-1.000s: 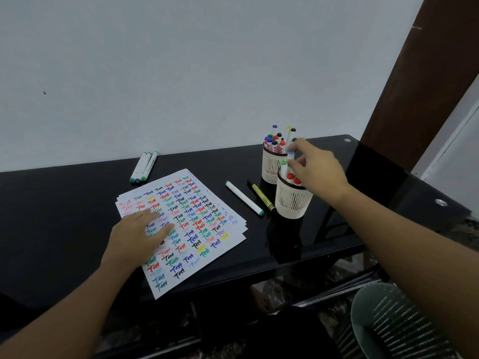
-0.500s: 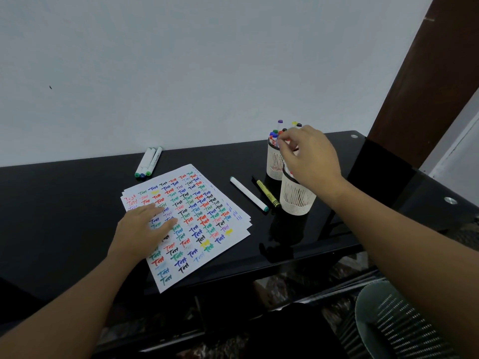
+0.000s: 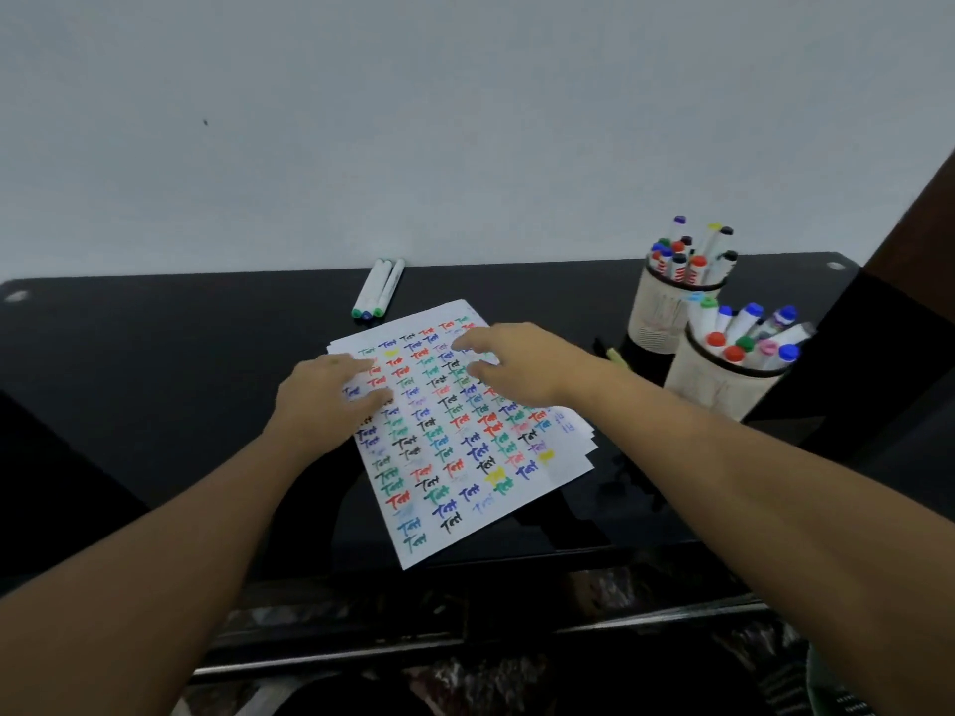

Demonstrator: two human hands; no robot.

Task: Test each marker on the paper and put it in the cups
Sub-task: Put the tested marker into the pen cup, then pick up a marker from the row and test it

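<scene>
Against a pale wall, a glossy black worktop (image 3: 155, 385) is seen from above, and a stack of white paper (image 3: 465, 441) is laid on it at a slant, the top sheet covered in rows of small test words in red, blue, green, black and yellow. Both forearms are stretched forward over the near edge. The left hand (image 3: 323, 395) is laid flat on the left side of the paper with straight fingers, and nothing is held in it. The right hand (image 3: 517, 364) is held over the far right part of the paper with its fingers spread and loosely bent; nothing is gripped, and whether the fingertips touch the sheet cannot be told.

To the right of the paper, two pale ribbed cups are stood close together. The nearer cup (image 3: 718, 385) is filled with markers capped in blue, red, green and pink; the farther cup (image 3: 666, 317) is filled with more markers standing upright. Between the right wrist and the cups, part of a yellow-green marker (image 3: 616, 358) is seen lying on the worktop, mostly hidden by the arm. Beyond the paper's far edge, three white markers (image 3: 380, 289) are laid side by side, touching, their green and blue caps pointed toward the paper.
</scene>
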